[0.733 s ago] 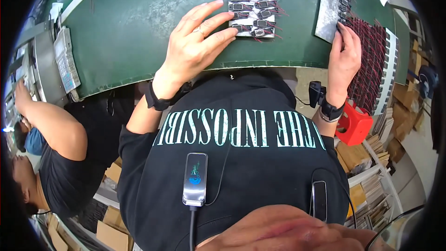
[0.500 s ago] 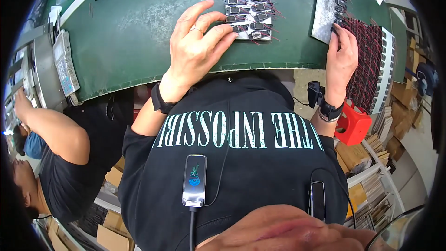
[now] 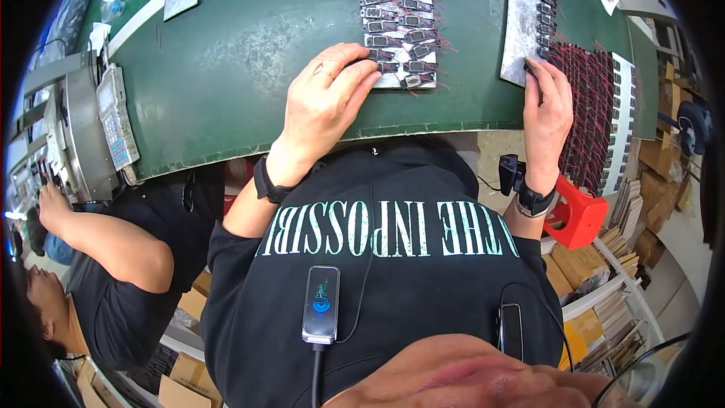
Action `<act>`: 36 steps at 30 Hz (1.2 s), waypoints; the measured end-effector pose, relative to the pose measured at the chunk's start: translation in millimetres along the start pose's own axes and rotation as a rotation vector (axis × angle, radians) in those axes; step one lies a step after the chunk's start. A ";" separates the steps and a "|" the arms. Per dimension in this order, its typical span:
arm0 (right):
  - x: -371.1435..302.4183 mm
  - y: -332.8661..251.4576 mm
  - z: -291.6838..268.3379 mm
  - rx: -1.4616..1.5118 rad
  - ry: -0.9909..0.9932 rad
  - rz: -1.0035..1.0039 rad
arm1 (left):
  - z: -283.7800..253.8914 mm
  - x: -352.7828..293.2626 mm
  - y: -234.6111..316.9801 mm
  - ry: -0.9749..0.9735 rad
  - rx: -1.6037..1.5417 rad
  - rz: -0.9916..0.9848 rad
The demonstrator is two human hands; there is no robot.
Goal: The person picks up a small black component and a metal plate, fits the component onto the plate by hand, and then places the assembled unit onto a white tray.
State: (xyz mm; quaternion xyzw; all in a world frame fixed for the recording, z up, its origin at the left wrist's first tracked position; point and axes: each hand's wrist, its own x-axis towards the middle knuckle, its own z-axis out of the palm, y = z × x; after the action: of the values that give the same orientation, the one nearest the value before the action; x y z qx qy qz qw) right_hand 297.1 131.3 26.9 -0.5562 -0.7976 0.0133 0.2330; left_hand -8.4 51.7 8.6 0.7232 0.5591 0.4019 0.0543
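Note:
My left hand (image 3: 321, 102) reaches over the green table. Its bunched fingertips close on a small black wired part (image 3: 387, 66) at the near left edge of the middle pale plate (image 3: 389, 81). Two columns of such parts, each with thin red and black wires, cover that plate. My right hand (image 3: 550, 109) pinches another small black part, largely hidden by the fingers, at the near right corner of a second plate (image 3: 519, 38). Similar parts line this plate's right edge and far end.
Right of the second plate lies a dense block of red and black wired parts (image 3: 585, 106), beside a white strip (image 3: 623, 117). A red stool (image 3: 578, 215) stands below the table edge. A grey keypad device (image 3: 117, 121) sits at left, near a co-worker's arm (image 3: 113, 238).
The whole view has shifted a little, so the table and plates sit lower. My left fingers have drawn closer together. My right fingertips have moved slightly nearer to me along the plate's edge.

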 end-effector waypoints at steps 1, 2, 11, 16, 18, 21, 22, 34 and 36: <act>-0.5 -0.2 -0.8 0.014 -0.003 0.009 | 0.5 -0.4 0.5 0.007 0.014 0.007; -1.0 -0.2 -1.5 0.028 -0.006 0.018 | 1.0 -0.8 0.9 0.014 0.027 0.013; 2.8 2.4 -0.9 0.043 -0.004 0.014 | 4.4 -2.5 -2.7 0.099 0.067 0.050; -0.5 -3.3 -0.1 0.116 0.028 0.039 | -2.1 -12.6 -8.7 0.137 0.059 -0.050; -1.5 -8.0 0.5 0.177 0.076 0.025 | -2.9 -16.1 -10.8 0.161 0.022 -0.086; -0.1 -36.3 -2.3 0.324 0.020 -0.124 | -4.7 -17.3 -11.6 0.186 0.001 -0.118; 1.4 -49.3 -1.0 0.395 -0.009 -0.200 | -6.2 -16.4 -12.0 0.198 -0.007 -0.128; 4.4 -119.4 47.5 0.413 -0.117 -0.678 | -8.6 -19.7 -14.3 0.221 -0.038 -0.160; 1.0 -120.3 47.0 0.388 -0.099 -0.660 | -9.7 -18.0 -13.2 0.219 -0.046 -0.140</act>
State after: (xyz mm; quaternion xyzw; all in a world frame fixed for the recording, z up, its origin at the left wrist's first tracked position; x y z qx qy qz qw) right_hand 172.7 97.5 19.2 -0.2137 -0.9268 0.1148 0.2868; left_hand -25.7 37.6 -1.2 0.6328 0.6014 0.4863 0.0375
